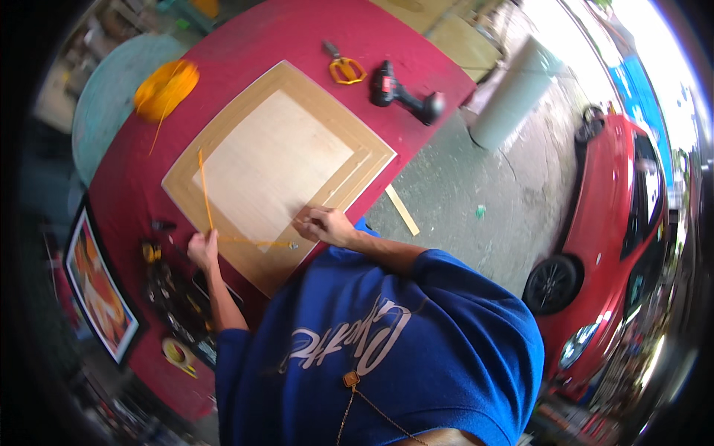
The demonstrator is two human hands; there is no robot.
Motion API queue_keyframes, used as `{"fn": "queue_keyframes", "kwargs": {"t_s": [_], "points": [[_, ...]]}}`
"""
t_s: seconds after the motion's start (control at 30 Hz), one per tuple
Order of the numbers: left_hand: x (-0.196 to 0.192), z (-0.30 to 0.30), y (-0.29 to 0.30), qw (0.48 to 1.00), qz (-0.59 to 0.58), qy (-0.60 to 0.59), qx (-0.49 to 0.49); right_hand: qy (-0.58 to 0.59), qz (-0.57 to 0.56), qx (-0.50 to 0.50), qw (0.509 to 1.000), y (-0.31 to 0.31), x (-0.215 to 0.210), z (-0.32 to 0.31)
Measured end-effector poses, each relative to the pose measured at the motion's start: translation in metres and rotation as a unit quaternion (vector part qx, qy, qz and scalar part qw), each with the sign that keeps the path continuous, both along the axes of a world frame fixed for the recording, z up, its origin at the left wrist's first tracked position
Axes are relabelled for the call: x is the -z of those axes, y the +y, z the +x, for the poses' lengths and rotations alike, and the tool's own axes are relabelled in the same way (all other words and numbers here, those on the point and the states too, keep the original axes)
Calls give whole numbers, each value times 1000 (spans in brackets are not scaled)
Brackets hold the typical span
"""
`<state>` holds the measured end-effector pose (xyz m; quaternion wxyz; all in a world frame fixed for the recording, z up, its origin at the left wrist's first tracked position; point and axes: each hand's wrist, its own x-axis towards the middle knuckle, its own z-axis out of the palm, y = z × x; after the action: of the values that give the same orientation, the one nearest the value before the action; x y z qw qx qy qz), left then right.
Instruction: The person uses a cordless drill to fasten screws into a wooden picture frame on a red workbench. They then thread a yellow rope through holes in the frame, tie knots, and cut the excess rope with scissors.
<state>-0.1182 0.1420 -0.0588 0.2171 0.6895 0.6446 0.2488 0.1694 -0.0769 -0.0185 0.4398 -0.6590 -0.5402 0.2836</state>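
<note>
A framed wooden panel (275,163) lies turned at an angle on the red table, its pale centre bordered by a darker wood frame. An orange cord (206,189) runs from a fixing on the frame's left side down to my left hand (202,249), whose fingers are closed on it. From there the cord crosses to a small metal fixing (293,245) on the near side. Just above that fixing, my right hand (326,225) hovers over the frame with curled fingers. Its fingertips are blurred, and what they hold, if anything, cannot be made out.
Scissors with yellow handles (346,67) and a cordless drill (401,93) lie beyond the panel. An orange cord bundle (165,89) sits far left. Tools (171,290), a tape roll (177,351) and a framed picture (102,279) are left. A wrapped roll (513,97) and red car (610,230) stand right.
</note>
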Motion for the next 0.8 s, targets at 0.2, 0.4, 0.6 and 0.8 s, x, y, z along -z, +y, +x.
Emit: {"fn": "queue_keyframes", "kwargs": {"t_s": [0.2,0.4,0.6,0.8], "points": [[-17,-3,-5,991,-28,94,94,-34,-67,271,960,-87,33,70],[-9,6,10,976,-125,119,134,92,-362,472,798,-254,90,63],[6,95,6,935,-113,186,280,191,-401,656,610,-391,139,-66],[0,177,-43,901,-37,198,384,367,-307,709,518,-418,169,-148]]}}
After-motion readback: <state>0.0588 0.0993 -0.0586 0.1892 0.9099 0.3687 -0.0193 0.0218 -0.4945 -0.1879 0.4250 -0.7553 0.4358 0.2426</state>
